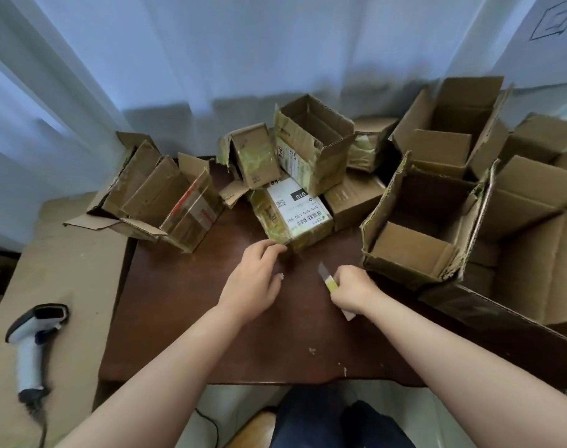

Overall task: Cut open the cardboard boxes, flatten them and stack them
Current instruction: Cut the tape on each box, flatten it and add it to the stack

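A small taped box with a white shipping label [295, 215] lies in the middle of the dark wooden table [211, 334]. My left hand [256, 279] reaches toward its near corner, fingertips at the box's edge, holding nothing. Just to the right, my right hand [350, 289] grips a yellow utility knife [328, 279] with the blade out and pointing up toward the box. Several more cardboard boxes surround it: an open one behind [311, 140], a collapsed one at the left [166, 195], a large open one at the right [414, 231].
A white barcode scanner [30, 344] lies on a cardboard-covered surface [65, 270] at the left. More open boxes [534, 202] crowd the right side. White curtains [211, 53] hang behind the table. My knees show below the table's near edge.
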{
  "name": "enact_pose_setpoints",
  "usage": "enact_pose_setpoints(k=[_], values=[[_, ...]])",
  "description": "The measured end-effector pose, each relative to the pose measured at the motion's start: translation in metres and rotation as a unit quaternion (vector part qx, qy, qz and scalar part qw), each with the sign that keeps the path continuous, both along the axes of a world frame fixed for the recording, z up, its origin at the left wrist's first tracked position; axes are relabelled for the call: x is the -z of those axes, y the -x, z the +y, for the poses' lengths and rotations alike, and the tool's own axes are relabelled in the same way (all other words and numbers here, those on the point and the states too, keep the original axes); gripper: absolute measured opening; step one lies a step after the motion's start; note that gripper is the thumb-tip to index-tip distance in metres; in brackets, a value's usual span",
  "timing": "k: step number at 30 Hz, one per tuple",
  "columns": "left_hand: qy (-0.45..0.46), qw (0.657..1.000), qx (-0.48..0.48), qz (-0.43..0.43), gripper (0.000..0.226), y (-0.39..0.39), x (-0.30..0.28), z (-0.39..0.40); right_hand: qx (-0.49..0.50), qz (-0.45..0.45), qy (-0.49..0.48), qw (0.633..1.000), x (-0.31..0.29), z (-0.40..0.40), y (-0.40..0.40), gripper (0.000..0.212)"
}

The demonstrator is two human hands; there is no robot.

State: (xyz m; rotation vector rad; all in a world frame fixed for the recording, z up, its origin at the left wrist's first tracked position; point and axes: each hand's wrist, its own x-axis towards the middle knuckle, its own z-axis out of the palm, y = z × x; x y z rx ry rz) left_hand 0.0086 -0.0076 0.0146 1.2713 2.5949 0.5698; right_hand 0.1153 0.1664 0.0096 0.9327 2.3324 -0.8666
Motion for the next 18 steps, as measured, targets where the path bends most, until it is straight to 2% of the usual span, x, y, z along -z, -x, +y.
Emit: enact_pose_setpoints(k=[5,11,15,18], values=[[-0.020,1.000,-0.014,-0.019,0.044,-0.005,-0.026,0.003,0.009,0.087,0.085,0.993,-0.063,0.010,-0.019,0.003],[-0.057,0.998,0.039,0.006,0.041,-0.013,-0.068,0.039,0.097,0.272,0.102,0.952,-0.141,0.043,-0.047,0.022],[-0.103,0.985,0.134,0.022,0.041,-0.041,-0.095,0.088,0.160,0.336,0.014,0.928,-0.162,0.072,-0.084,0.013],[-0.125,0.966,0.223,0.043,0.043,-0.075,-0.107,0.123,0.253,0.387,-0.057,0.885,-0.165,0.095,-0.116,0.010]])
